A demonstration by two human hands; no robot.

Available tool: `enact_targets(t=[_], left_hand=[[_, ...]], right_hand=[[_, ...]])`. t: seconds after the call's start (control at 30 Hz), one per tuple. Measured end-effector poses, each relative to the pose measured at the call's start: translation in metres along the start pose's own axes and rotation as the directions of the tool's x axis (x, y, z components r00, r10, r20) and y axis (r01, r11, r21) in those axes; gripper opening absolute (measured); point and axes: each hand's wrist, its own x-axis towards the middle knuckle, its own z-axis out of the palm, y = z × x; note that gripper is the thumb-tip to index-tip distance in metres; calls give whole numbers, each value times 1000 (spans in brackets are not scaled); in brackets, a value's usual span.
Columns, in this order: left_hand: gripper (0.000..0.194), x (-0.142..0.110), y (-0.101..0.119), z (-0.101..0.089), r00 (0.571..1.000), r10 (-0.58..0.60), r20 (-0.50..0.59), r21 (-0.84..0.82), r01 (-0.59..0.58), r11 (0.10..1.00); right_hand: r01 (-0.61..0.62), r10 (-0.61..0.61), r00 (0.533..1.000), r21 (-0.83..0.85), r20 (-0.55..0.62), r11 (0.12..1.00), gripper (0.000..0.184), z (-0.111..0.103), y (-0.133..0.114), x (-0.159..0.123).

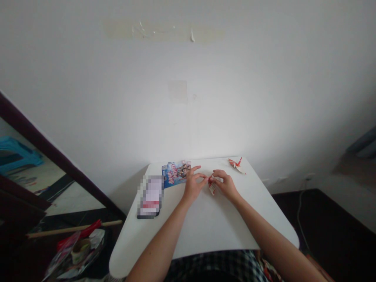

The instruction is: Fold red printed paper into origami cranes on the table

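Note:
Between my two hands is a small folded piece of red-and-white printed paper (212,189), held just above or against the white table. My left hand (193,184) pinches its upper edge with thumb and index finger, while the other fingers stretch outward. From the other side my right hand (225,184) grips the same paper between thumb and fingertips, covering part of it. To the right, near the table's back edge, lies a folded paper crane (236,164) in red and white. A blue printed flyer (177,173) lies behind and left of my left hand.
A blurred-out phone (150,197) lies on the left of the white table (205,231), which stands against a wall. On the floor at left are a wooden stick (110,223) and a bag of odds and ends (80,250). A mirror leans nearby.

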Motion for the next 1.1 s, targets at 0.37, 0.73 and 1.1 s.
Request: enact_targets(t=[0.37,0.73,1.1], left_hand=[[7,1,2,-2,997,69,-19,59,-68,996],[6,1,-4,1,998,59,-3,52,-58,997],[5,0,-9,5,1000,20,-5,36,-20,999]], right_hand=[[8,-10,1000,70,27,998,29,3,-11,0],[-66,66,997,-15,-35,998,32,4,-8,-3],[-59,58,998,-23,-32,998,29,5,-4,-2]])
